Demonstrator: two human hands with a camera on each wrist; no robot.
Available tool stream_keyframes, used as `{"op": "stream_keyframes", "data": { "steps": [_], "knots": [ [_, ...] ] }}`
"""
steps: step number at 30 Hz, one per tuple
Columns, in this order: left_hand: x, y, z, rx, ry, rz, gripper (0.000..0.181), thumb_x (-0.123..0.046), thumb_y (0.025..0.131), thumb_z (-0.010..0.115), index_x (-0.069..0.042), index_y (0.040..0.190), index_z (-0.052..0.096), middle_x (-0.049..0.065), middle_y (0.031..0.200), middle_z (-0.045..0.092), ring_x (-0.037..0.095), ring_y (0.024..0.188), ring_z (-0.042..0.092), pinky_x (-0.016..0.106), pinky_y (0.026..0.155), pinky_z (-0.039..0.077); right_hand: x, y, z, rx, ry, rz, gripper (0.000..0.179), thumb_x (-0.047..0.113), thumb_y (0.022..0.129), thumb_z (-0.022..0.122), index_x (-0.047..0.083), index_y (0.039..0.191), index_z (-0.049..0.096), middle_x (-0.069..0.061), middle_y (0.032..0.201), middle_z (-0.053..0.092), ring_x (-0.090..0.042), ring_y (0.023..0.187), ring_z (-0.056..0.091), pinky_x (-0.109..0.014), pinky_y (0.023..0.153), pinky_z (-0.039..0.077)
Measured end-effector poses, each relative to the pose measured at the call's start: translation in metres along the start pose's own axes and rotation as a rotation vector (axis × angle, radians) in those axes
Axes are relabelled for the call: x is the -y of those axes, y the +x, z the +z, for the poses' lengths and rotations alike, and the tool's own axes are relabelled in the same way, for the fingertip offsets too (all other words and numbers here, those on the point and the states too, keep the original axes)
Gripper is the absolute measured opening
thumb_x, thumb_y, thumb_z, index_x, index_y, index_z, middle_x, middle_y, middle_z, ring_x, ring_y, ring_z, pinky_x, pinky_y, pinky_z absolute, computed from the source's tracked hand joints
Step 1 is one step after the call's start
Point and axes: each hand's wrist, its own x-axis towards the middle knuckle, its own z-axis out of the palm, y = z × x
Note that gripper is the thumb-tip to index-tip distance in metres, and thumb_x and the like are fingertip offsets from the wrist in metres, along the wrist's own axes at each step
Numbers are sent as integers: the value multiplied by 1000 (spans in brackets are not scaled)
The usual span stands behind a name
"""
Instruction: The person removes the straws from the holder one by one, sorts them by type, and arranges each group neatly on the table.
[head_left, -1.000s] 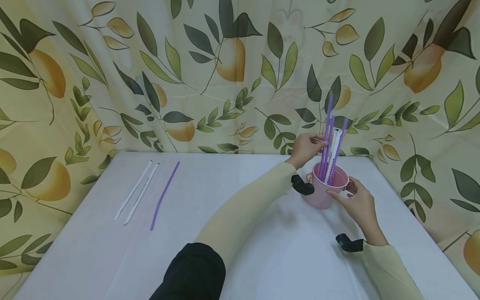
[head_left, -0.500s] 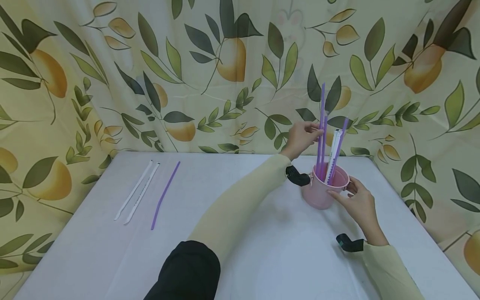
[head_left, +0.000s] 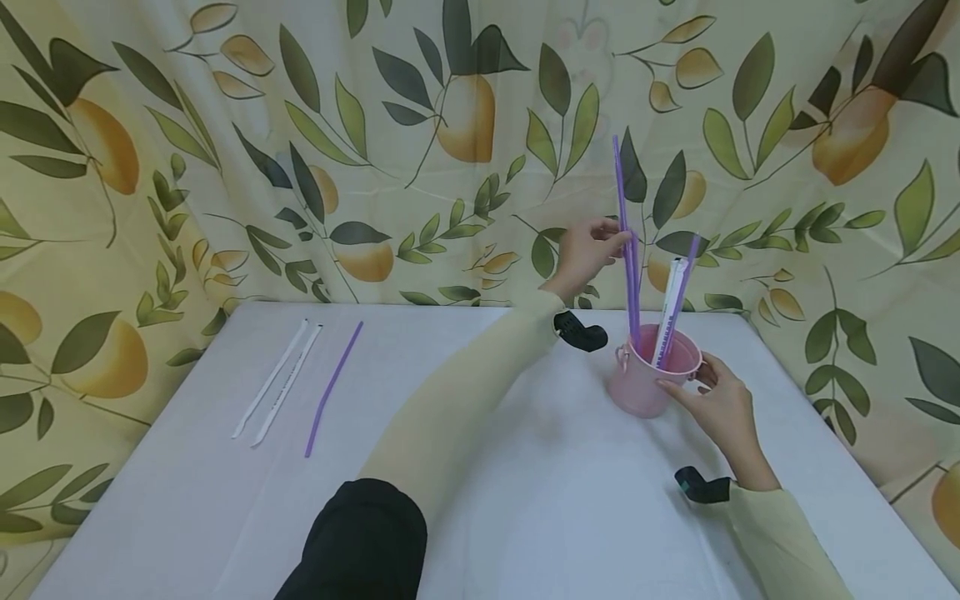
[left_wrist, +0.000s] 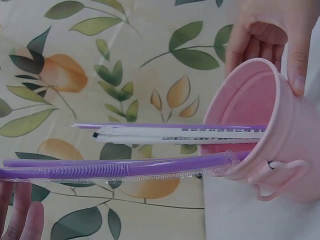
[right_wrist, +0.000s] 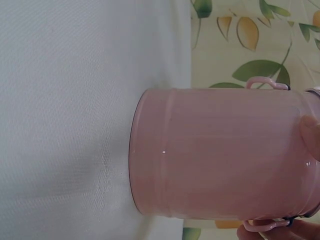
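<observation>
White straws, 2 of them [head_left: 288,385], lie side by side on the worktop [head_left: 562,517], far out at 9 o'clock from the bucket, their far ends aimed at 1 o'clock. Just to their right lies 1 loose purple straw [head_left: 332,382], pointing the same way. The left hand [head_left: 585,254], at 11 o'clock from the bucket, pinches 2 upright purple straws [left_wrist: 165,165] edged with clear film, their lower ends inside the rim at 10 o'clock. The pink bucket [head_left: 637,392] stands upright on the worktop, with a small loop handle at 9 o'clock. Also in it, leaning towards 1 o'clock, are white printed wrapping [head_left: 668,308], holding 1 straw or 2, I cannot tell, and 1 purple straw [head_left: 685,283] touching its right side. The right hand [head_left: 720,408] grips the bucket's rim and side at 4 o'clock.
</observation>
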Motion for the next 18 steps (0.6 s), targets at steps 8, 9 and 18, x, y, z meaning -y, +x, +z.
{"op": "stream_keyframes", "data": {
  "steps": [8,9,18],
  "knots": [
    [-1,2,-12,0,12,-17,21,-15,90,62,-2,107,66,14,100,70,23,86,70,18,67,56,1,0,0,-2,-2,-6,105,71,70,62,15,150,22,-22,141,46,-42,125,46,-58,95,45],
    [1,1,-13,6,14,-24,21,-15,91,62,-2,106,67,15,101,70,24,87,70,19,67,57,2,0,-1,-1,-1,-5,105,71,70,62,15,150,22,-21,141,45,-42,125,46,-58,95,45],
    [29,-10,-26,25,-65,-54,19,-8,88,64,4,103,67,21,96,69,23,77,69,32,74,59,2,-1,-2,2,-6,-8,102,68,73,62,14,150,23,-22,141,46,-42,124,46,-57,95,45]
  ]
}}
